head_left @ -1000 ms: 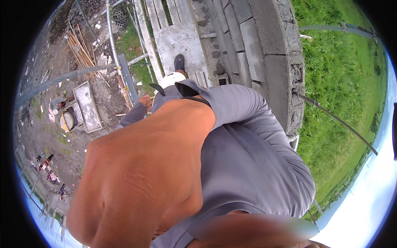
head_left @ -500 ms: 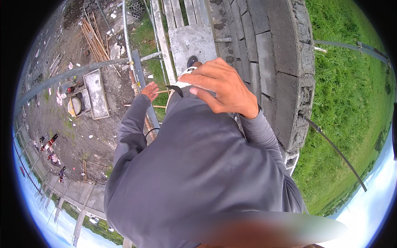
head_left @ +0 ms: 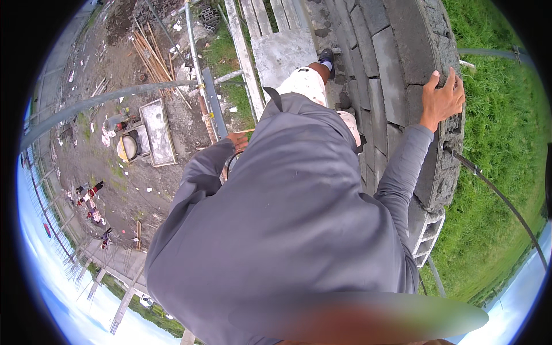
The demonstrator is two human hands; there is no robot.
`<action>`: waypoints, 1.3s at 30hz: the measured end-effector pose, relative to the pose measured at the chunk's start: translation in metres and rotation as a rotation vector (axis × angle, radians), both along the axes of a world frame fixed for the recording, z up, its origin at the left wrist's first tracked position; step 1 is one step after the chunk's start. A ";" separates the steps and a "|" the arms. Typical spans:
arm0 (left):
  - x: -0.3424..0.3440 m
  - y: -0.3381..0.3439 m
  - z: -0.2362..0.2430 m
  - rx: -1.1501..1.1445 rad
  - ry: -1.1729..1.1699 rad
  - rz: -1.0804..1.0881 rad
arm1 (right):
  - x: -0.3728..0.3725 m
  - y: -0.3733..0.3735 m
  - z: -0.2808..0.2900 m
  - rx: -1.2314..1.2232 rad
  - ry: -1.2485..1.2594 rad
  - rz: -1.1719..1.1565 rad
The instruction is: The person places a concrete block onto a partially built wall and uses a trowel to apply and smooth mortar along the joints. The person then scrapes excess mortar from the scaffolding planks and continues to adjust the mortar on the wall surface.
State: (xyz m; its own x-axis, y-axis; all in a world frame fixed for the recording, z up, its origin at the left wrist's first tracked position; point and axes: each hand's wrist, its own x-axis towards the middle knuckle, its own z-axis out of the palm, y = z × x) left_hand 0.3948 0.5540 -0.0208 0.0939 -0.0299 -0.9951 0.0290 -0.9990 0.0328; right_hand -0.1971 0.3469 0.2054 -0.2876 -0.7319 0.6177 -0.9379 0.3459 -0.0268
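Observation:
My right hand rests on the top edge of the grey concrete block wall, fingers apart and holding nothing. My left hand is low beside my grey-sleeved body, near a wooden stick and the scaffold rails, its fingers loosely extended and partly hidden. My foot in a dark shoe is beside the base of the wall, at the edge of a pale platform board.
Scaffold pipes and narrow planks run along the left. On the dirt below are timber poles, a mortar trough and a mixer. Grass lies beyond the wall, crossed by a metal bar.
My right hand has swung from in front of my torso rightward onto the wall top. My left hand has moved right and slightly down, closer to my body. My foot has shifted toward the wall.

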 end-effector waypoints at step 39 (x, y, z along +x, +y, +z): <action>0.038 -0.253 -0.051 0.203 0.015 0.001 | 0.046 -0.028 0.026 0.047 -0.139 -0.174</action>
